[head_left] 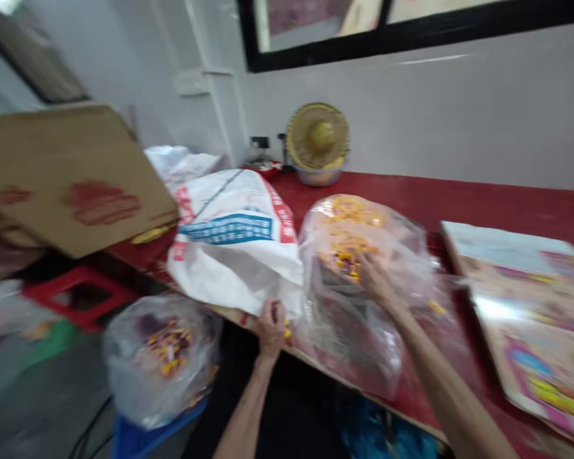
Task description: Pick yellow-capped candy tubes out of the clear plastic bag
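Observation:
My left hand (270, 326) is at the table's front edge, by the lower edge of a white woven sack (239, 271) with blue and red print. Its fingers are curled closed; what they hold, if anything, I cannot make out. A few yellow bits lie beside it. My right hand (377, 279) reaches into a clear plastic bag (406, 255), its fingertips at a heap of small yellow and dark red pieces (347, 245). Blur and the pieces hide whether those fingers grip anything.
On the red table (392, 185) stand a straw hat (318, 137) over a bowl at the back and printed flat packaging (521, 306) at right. A cardboard box (76, 185) is at left. Below are a red stool (76, 287) and another filled plastic bag (138, 395).

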`<control>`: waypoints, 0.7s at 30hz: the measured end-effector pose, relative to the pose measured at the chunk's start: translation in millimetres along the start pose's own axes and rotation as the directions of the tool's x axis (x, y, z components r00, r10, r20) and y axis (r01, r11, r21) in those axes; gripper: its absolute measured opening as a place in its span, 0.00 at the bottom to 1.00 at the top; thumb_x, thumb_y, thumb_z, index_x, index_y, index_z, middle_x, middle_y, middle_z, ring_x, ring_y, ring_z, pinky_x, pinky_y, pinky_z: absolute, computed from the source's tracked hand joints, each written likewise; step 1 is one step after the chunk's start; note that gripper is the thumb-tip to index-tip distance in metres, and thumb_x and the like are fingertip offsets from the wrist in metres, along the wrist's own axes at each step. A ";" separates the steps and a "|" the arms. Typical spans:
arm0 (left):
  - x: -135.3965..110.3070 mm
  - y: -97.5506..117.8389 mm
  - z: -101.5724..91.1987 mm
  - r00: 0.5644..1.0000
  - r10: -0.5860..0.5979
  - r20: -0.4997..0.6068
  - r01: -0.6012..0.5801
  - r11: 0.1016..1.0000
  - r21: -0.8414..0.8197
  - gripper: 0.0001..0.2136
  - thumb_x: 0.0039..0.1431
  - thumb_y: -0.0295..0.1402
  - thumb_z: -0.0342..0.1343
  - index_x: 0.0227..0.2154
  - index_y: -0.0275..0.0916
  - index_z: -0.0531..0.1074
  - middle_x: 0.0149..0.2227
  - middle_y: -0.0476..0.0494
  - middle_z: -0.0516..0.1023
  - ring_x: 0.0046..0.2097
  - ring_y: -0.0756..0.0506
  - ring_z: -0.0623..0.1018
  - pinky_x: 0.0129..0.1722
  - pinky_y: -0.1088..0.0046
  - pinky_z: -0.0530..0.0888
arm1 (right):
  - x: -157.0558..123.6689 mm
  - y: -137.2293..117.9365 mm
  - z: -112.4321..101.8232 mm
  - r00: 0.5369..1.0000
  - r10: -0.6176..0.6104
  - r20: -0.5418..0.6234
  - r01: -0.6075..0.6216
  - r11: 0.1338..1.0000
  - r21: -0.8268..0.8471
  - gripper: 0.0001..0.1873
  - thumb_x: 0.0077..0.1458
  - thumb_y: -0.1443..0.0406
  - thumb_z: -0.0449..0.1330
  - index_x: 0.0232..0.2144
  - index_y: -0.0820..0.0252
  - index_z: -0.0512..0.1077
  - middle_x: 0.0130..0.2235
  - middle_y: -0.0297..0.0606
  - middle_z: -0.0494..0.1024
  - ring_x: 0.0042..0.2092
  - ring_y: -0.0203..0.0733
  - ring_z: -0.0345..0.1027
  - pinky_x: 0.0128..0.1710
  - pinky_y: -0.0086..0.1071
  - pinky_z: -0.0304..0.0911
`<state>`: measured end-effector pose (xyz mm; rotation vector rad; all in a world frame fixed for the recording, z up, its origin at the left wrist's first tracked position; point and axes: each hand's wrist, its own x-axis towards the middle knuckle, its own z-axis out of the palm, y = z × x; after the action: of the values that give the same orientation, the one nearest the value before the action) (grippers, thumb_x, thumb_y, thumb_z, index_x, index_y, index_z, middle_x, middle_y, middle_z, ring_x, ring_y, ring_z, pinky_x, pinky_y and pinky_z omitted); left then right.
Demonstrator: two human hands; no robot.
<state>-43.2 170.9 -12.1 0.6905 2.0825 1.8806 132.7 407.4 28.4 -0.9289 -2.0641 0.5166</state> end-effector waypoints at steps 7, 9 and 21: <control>14.1 -8.1 -15.7 0.975 -0.221 -0.017 0.210 0.942 -0.262 0.27 0.57 0.62 0.59 0.37 0.38 0.72 0.23 0.54 0.69 0.21 0.53 0.67 0.21 0.79 0.64 | 1.1 29.1 20.5 0.996 0.090 -0.012 -0.091 0.994 -0.067 0.21 0.57 0.42 0.48 0.28 0.49 0.63 0.35 0.56 0.75 0.36 0.61 0.72 0.38 0.54 0.66; 15.8 -7.8 -18.8 0.965 -0.261 0.023 0.254 0.908 -0.333 0.30 0.55 0.64 0.61 0.40 0.37 0.72 0.24 0.55 0.69 0.21 0.55 0.66 0.21 0.81 0.63 | -10.8 21.7 15.6 0.993 0.117 -0.032 -0.120 0.987 -0.102 0.18 0.58 0.46 0.49 0.34 0.51 0.66 0.37 0.52 0.76 0.37 0.58 0.72 0.38 0.50 0.66; 15.6 -13.9 -3.8 0.902 0.432 0.025 -0.423 0.868 0.261 0.09 0.73 0.39 0.52 0.43 0.41 0.74 0.42 0.41 0.79 0.45 0.44 0.80 0.46 0.67 0.79 | -102.1 -83.2 61.9 0.978 0.132 0.159 -0.170 0.953 0.251 0.19 0.62 0.48 0.52 0.40 0.55 0.71 0.28 0.34 0.72 0.26 0.44 0.67 0.31 0.36 0.65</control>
<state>-60.8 174.7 -23.3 1.2867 2.3770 1.8421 89.2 273.3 -7.7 -0.9165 -1.9939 0.9386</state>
